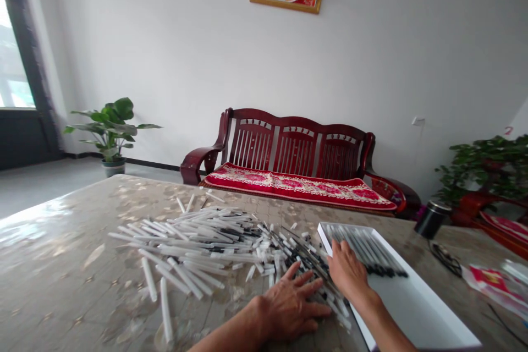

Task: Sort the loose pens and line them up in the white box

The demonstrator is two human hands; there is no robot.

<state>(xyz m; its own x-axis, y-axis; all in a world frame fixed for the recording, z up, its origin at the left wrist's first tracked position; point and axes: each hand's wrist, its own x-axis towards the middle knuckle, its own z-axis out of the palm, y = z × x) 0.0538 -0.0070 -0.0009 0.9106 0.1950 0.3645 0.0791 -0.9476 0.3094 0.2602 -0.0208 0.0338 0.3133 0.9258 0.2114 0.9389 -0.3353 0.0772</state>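
My left hand (295, 301) lies with its fingers spread at the near right edge of a heap of loose pen parts. White translucent pen barrels (198, 247) make up the left of the heap. Small clear caps (264, 256) and thin dark refills (303, 253) lie toward the right. My right hand (347, 269) reaches over the left wall of a shallow white box (421, 308). Its fingers stretch out over the left end of a row of pens (367, 247) with black ends, inside the far half of the box. Whether those fingertips press on the pens, I cannot tell.
On the right of the patterned table (61, 264) stand a black cylinder (432, 219), a dark cable (444, 258) and a red-and-clear plastic packet (495, 283). Behind the table is a dark red wooden bench (297, 148), with a potted plant (113, 126) at left.
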